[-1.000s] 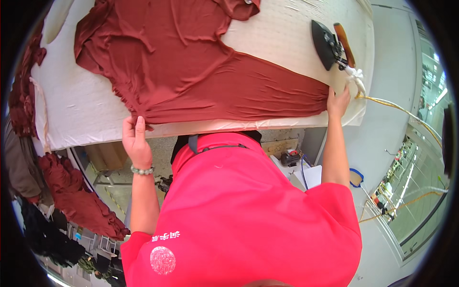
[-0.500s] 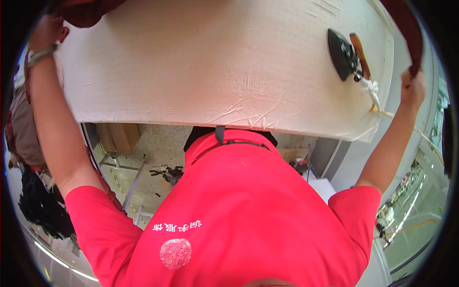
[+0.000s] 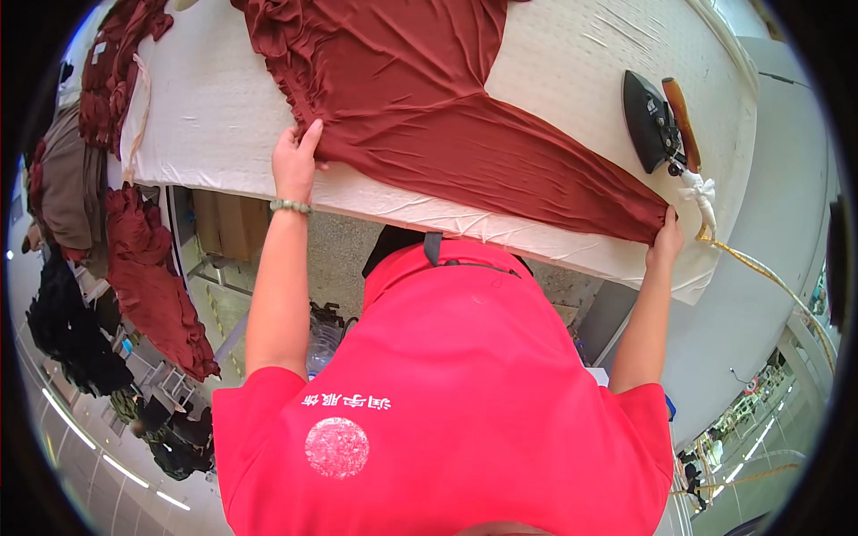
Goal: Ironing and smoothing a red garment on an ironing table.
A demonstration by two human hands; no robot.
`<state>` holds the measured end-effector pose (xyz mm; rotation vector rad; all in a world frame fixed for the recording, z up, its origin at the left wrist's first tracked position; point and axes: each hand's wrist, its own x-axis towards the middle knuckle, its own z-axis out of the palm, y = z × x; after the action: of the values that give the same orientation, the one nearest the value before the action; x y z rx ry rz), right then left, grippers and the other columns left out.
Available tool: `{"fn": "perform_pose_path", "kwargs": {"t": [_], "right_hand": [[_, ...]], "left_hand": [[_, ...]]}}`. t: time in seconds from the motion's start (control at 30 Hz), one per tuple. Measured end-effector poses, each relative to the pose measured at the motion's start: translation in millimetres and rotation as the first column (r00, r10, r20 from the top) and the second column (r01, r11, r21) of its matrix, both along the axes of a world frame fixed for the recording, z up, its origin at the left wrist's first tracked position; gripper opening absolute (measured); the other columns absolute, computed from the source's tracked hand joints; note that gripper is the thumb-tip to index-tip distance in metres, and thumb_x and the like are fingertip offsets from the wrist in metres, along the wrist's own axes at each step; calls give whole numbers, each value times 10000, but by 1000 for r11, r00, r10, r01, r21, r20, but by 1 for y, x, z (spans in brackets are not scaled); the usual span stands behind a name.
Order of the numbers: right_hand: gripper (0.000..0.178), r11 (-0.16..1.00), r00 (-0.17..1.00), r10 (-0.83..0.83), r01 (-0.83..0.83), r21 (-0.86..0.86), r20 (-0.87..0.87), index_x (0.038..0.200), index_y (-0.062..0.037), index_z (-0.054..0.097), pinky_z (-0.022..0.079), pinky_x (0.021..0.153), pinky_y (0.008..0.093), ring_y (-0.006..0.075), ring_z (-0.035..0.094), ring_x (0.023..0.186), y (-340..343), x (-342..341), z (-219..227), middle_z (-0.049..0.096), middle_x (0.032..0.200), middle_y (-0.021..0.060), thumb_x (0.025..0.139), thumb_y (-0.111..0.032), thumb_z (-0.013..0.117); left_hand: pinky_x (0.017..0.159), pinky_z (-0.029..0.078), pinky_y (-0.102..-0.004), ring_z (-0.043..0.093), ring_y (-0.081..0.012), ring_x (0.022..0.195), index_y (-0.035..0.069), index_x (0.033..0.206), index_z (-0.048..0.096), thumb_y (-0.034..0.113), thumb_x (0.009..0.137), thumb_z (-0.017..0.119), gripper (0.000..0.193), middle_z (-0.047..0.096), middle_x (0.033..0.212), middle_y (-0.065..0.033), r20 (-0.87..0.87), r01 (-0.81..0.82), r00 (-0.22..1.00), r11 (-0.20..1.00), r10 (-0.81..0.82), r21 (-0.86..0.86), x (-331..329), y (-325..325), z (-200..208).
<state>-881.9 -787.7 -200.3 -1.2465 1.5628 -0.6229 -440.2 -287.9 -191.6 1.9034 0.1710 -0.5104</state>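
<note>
A dark red garment lies over the padded white ironing table, one long sleeve drawn out to the right along the near edge. My left hand, a beaded bracelet at its wrist, pinches the cloth near the gathered upper end of that sleeve. The cuff end is gripped by my right hand at the table's right front. Beyond my right hand rests a black iron with a wooden handle, not touched by either hand. The garment's far part runs out of the picture.
White cloth covers the ironing table. From the iron a yellowish hose trails off to the right. More dark red garments hang or lie at the left, beside brown-grey cloth and black cloth. A cardboard box stands underneath.
The garment, held up at the far left and right earlier, now lies on the table with its sleeve stretched out. Both hands have come inward and lower, still holding the cloth.
</note>
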Motion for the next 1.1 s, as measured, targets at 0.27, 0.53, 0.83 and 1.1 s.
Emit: {"fn": "perform_pose_path", "kwargs": {"t": [0.27, 0.53, 0.83, 1.1], "right_hand": [[490, 819, 477, 142, -548, -167, -868, 1224, 4, 617, 510, 895, 489, 426, 657, 1004, 24, -39, 8, 695, 1091, 248, 1035, -431, 497], [417, 321, 444, 110, -863, -391, -889, 1292, -43, 591, 506, 930, 464, 363, 643, 1088, 28, 43, 81, 695, 1166, 131, 989, -329, 620], [464, 247, 366, 111, -911, -331, -924, 1209, -9, 637, 523, 821, 420, 311, 670, 952, -19, 173, 82, 707, 1057, 136, 920, -363, 720], [355, 408, 268, 610, -913, 6, -745, 1054, -14, 699, 512, 695, 362, 169, 664, 745, 63, 228, 120, 715, 815, 110, 918, -340, 725]], "left_hand": [[744, 499, -284, 596, -95, 794, -19, 989, 691, 249, 960, 720, 272, 712, 902, -27, 148, 68, 986, 996, -76, 62, -68, 13, 1], [737, 489, -248, 580, -69, 796, -11, 1023, 683, 242, 996, 677, 254, 698, 910, -18, -47, -73, 997, 989, 68, -129, -73, 6, 10], [746, 475, -236, 551, -50, 810, 5, 1020, 664, 253, 1026, 639, 250, 669, 925, 6, -11, -167, 985, 934, 172, -317, -95, 13, -5], [707, 449, -226, 509, -40, 778, 22, 974, 643, 251, 1041, 613, 240, 633, 878, 34, -66, -140, 990, 900, 124, -413, -89, 21, 4]]}}
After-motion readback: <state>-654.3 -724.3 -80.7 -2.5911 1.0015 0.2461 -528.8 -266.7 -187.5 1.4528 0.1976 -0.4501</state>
